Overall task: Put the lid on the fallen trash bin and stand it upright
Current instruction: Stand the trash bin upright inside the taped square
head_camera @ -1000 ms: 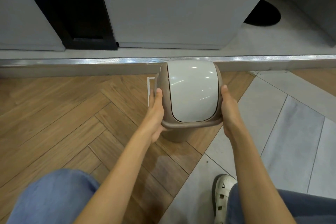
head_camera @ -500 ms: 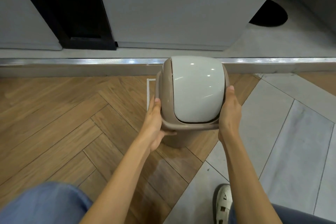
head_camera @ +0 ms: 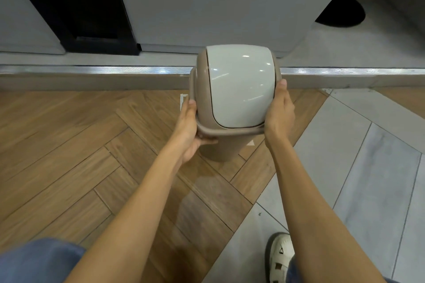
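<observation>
A small taupe trash bin (head_camera: 220,151) stands upright on the wooden floor, seen from above. Its lid (head_camera: 239,85), a taupe frame with a glossy pale-grey swing flap, sits on top of the bin. My left hand (head_camera: 189,128) grips the lid's left rim, thumb on top and fingers curled under the rim. My right hand (head_camera: 279,110) presses flat against the lid's right side, fingertips near the flap's upper corner. Most of the bin's body is hidden beneath the lid.
A metal threshold strip (head_camera: 92,69) runs across just behind the bin. Grey cabinets (head_camera: 207,2) with a dark gap stand beyond it. Grey tiles (head_camera: 368,156) lie to the right. My knee in jeans (head_camera: 39,262) and a white shoe (head_camera: 280,257) are at the bottom.
My right hand has slid further up along the lid's right side. The bin and lid have turned slightly, and the view has come closer.
</observation>
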A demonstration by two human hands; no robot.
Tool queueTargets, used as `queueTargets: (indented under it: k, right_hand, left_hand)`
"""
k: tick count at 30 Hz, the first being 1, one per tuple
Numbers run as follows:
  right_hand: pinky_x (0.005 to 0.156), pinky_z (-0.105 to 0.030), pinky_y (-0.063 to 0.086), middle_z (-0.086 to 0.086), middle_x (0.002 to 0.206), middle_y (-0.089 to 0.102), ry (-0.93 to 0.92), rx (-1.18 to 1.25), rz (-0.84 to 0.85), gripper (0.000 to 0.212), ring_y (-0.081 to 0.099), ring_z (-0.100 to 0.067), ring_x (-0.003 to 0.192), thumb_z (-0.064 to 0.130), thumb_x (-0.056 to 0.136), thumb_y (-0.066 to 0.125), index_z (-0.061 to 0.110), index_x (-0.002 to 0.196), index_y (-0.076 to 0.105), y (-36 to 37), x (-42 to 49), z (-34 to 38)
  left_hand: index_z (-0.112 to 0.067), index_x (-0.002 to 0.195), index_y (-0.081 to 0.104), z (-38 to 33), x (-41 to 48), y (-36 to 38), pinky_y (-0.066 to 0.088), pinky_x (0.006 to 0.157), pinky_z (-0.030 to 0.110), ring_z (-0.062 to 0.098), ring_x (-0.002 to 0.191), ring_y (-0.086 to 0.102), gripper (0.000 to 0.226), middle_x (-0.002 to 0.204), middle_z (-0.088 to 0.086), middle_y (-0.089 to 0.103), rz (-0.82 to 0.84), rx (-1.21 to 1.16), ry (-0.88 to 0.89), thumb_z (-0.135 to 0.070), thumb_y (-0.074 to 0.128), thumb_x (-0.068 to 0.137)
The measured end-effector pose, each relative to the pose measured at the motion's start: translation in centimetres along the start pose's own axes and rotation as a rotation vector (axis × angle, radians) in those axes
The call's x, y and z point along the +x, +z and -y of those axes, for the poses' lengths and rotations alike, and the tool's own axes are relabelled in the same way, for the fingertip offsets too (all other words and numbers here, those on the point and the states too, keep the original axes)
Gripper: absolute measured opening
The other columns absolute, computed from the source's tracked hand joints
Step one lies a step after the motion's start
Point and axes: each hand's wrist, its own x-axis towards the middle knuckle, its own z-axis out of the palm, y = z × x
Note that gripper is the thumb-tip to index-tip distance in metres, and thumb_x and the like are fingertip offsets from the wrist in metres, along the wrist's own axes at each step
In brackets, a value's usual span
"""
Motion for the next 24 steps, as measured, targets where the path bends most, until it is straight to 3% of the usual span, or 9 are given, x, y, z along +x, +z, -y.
queueTargets:
  k: [3,9,14,18,24]
  right_hand:
    - [0.103,-0.042,0.040,0.011,0.110,0.057,-0.019,0.002,0.009,0.056,0.053,-0.016,0.111,0.069,0.090,0.025,0.040,0.124,0.059,1.2,1.7,0.6]
    - [0.107,-0.044,0.038,0.001,0.135,0.056,-0.027,-0.003,0.056,0.061,0.050,-0.021,0.121,0.066,0.092,0.025,0.031,0.134,0.053,3.3,5.2,1.9]
    - [0.094,-0.034,0.040,0.001,0.122,0.060,-0.056,0.018,0.089,0.062,0.052,-0.019,0.106,0.064,0.094,0.027,0.024,0.130,0.057,4.7,7.8,2.6]
    - [0.087,-0.032,0.037,0.005,0.106,0.053,-0.048,0.045,0.098,0.062,0.049,-0.018,0.100,0.063,0.094,0.028,0.023,0.130,0.057,5.3,9.0,2.6]
    - [0.087,-0.031,0.038,0.004,0.108,0.056,-0.061,0.050,0.108,0.059,0.052,-0.018,0.102,0.061,0.095,0.029,0.023,0.131,0.057,5.5,9.2,2.6]
  left_hand:
    - [-0.040,0.139,0.033,-1.2,1.9,0.2,0.058,0.053,0.052,0.038,0.107,0.062,0.039,0.131,-0.001,0.058,0.006,0.004,0.003,-0.045,0.027,0.101]
    - [-0.040,0.141,0.029,-3.1,5.0,0.8,0.056,0.061,0.063,0.037,0.103,0.062,0.039,0.128,0.000,0.056,0.015,-0.012,-0.005,-0.043,0.025,0.102]
    - [-0.041,0.142,0.028,-4.3,7.2,1.4,0.057,0.060,0.060,0.030,0.089,0.062,0.041,0.113,-0.004,0.058,-0.004,0.004,-0.007,-0.045,0.024,0.102]
    - [-0.041,0.141,0.031,-4.8,8.4,1.4,0.057,0.054,0.060,0.029,0.089,0.060,0.040,0.107,-0.006,0.058,-0.008,0.002,-0.016,-0.046,0.025,0.101]
    - [-0.040,0.141,0.033,-4.9,8.8,1.3,0.056,0.054,0.063,0.031,0.093,0.060,0.041,0.124,0.002,0.055,-0.020,-0.005,-0.020,-0.046,0.028,0.101]
